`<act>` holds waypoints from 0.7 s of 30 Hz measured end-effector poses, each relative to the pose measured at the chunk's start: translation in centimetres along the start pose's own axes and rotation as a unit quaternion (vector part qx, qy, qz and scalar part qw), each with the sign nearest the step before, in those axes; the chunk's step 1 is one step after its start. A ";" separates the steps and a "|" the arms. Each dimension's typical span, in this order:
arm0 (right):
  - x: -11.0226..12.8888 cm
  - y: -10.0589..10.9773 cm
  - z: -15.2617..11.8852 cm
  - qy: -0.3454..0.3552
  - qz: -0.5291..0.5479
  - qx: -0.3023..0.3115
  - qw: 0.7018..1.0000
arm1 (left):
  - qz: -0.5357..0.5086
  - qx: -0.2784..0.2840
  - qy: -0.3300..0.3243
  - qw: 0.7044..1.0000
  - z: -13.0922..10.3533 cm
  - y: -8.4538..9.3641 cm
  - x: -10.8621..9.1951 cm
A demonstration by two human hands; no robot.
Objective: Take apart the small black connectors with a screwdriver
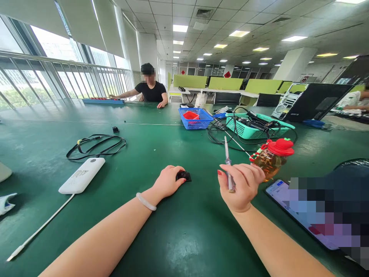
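Observation:
My left hand point(168, 180) rests on the green table with thumb and fingers closed around a small black part point(184, 176), whose kind I cannot make out. In my right hand point(240, 184), raised above the table, is a screwdriver point(227, 156) with a clear handle, its narrow end pointing up and away from me. Those fingers are wrapped around the handle. Just behind the right hand stands a bottle point(269, 159) of amber liquid with a red lid and a beaded cord. A smartphone point(284, 196) with a lit screen lies to the right of that hand.
A white power bank point(82, 176) with a white cable lies left, near a coiled black cable point(95, 144) and a small black block point(115, 129). Farther back are a blue basket point(196, 124) and a turquoise basket point(249, 132) of cables. A person point(151, 88) sits across the table.

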State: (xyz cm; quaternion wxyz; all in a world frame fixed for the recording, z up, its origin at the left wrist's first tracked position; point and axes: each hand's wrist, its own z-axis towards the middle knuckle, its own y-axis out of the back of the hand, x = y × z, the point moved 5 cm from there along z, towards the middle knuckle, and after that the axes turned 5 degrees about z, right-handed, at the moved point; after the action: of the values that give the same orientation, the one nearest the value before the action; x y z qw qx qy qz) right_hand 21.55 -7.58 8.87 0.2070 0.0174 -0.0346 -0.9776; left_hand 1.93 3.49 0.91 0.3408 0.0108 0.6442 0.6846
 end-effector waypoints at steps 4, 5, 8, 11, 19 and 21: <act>-0.6 0.0 0.0 -0.001 -0.048 -0.039 0.998 | -0.005 0.001 0.005 1.000 0.0 0.0 0.0; -0.6 0.0 -0.1 0.001 -0.053 -0.041 0.998 | -0.005 0.001 0.005 1.000 0.0 0.0 0.0; -0.2 -0.2 -0.4 0.013 -0.055 -0.032 0.998 | -0.005 0.000 0.004 1.000 0.0 0.0 0.0; 0.2 -0.5 -0.7 0.013 -0.047 -0.019 0.999 | -0.006 -0.001 0.002 1.000 0.0 0.0 0.0; 0.1 -1.2 -1.2 -0.004 -0.029 0.001 1.000 | -0.010 -0.003 -0.004 1.000 0.2 -0.2 0.2; -0.1 -1.4 -1.3 -0.009 -0.029 0.007 1.000 | -0.008 -0.004 -0.007 1.000 0.2 -0.2 0.2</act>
State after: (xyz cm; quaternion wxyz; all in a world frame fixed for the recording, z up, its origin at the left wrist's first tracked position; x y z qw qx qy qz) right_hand 21.12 -6.35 7.46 0.1783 0.0106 -0.0431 -0.9830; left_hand 1.98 3.73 0.71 0.3506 0.0089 0.6392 0.6844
